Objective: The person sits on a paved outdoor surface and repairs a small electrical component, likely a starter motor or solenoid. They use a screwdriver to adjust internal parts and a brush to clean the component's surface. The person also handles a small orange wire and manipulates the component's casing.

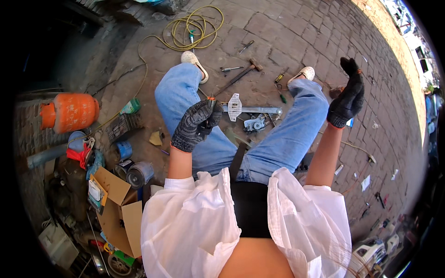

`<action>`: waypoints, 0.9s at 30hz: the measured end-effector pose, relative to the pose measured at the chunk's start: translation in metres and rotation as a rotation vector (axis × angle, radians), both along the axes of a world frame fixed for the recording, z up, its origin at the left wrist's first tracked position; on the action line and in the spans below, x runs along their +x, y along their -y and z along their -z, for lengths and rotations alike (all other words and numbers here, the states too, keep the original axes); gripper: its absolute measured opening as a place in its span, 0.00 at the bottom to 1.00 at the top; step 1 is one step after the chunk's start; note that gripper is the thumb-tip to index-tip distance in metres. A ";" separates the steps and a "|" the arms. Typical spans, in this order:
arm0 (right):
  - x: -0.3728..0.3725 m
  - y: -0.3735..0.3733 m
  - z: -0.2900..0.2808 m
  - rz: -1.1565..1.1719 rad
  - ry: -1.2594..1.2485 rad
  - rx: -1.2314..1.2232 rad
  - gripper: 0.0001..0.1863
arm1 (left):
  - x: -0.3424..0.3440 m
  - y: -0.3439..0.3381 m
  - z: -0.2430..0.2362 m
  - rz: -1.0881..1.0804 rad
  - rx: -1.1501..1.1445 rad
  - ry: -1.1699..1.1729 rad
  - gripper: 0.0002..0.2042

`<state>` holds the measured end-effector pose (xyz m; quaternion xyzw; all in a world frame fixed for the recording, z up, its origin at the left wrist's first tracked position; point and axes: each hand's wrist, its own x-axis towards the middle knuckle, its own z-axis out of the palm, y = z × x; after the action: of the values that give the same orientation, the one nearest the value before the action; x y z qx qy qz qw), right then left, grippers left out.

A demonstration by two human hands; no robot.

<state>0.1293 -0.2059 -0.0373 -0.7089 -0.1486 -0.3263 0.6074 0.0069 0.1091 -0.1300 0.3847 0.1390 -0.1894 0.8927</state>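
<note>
My left hand (197, 123), in a dark grey knit glove, is closed above my left thigh. A small dark piece shows between its fingers, too hidden to name. My right hand (346, 99), in a black glove, is lifted beyond my right knee, its fingers stretched out and nothing visible in it. Between my legs lies a long grey metal bar (262, 110). A silver motor-like part (254, 123) sits against its near side. Close to my left hand, a clear ribbed plastic piece (235, 107) overlaps the bar.
Beyond the bar lie a hammer (238, 76), a yellow-handled screwdriver (281, 75) and a green-handled tool (282, 95). A coiled yellow hose (199, 30) is farther off. At left are an orange gas cylinder (76, 112), cans (140, 174) and an open cardboard box (113, 222).
</note>
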 end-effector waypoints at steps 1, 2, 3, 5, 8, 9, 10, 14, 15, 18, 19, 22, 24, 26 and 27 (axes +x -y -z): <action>0.000 0.014 0.016 0.116 0.088 -0.559 0.14 | -0.001 -0.004 -0.004 -0.066 -0.102 0.042 0.14; -0.003 0.010 0.012 -0.007 0.070 -0.864 0.10 | -0.001 -0.010 -0.012 -0.133 -0.198 0.083 0.14; -0.015 0.000 0.010 -0.153 0.014 -0.986 0.10 | 0.001 -0.017 -0.020 -0.200 -0.294 0.124 0.14; -0.041 -0.008 0.027 -0.553 -0.217 -0.964 0.08 | 0.012 -0.031 -0.027 -0.156 -0.357 0.236 0.14; -0.091 -0.017 0.035 -1.176 -0.713 -0.561 0.15 | 0.023 -0.040 -0.024 -0.186 -0.414 0.162 0.13; -0.098 -0.019 0.013 -1.223 -0.952 -0.242 0.23 | 0.029 -0.034 -0.021 -0.229 -0.342 0.078 0.14; -0.098 -0.029 0.011 -1.393 -0.859 0.346 0.27 | 0.029 -0.026 -0.017 -0.286 -0.271 -0.002 0.14; -0.062 -0.054 -0.011 -1.045 -0.472 1.478 0.39 | 0.019 0.033 -0.001 -0.234 -0.051 -0.189 0.16; -0.043 -0.061 -0.019 -0.806 -0.383 1.443 0.38 | 0.017 0.054 -0.010 -0.243 0.053 -0.249 0.15; -0.012 -0.052 0.028 -0.375 -0.383 0.415 0.29 | 0.007 0.072 -0.022 0.035 0.036 -0.024 0.16; -0.018 -0.050 0.033 -0.288 -0.404 -0.021 0.26 | 0.009 0.072 -0.027 0.022 0.057 0.000 0.16; -0.042 -0.055 0.045 -0.390 -0.382 -0.661 0.21 | 0.011 0.065 -0.039 -0.118 0.130 0.038 0.16; -0.069 -0.058 0.040 -0.586 -0.604 -0.648 0.19 | 0.015 0.056 -0.041 -0.060 0.172 0.049 0.15; -0.088 -0.062 0.035 -0.705 -0.669 -0.682 0.18 | 0.015 0.048 -0.043 0.006 0.234 0.034 0.15; -0.094 -0.064 0.028 -0.752 -0.728 -0.563 0.18 | 0.014 0.051 -0.041 -0.031 0.250 0.033 0.15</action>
<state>0.0354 -0.1423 -0.0657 -0.8077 -0.2525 0.2274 0.4817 0.0205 0.0582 -0.0887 0.4940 0.1527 -0.1503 0.8427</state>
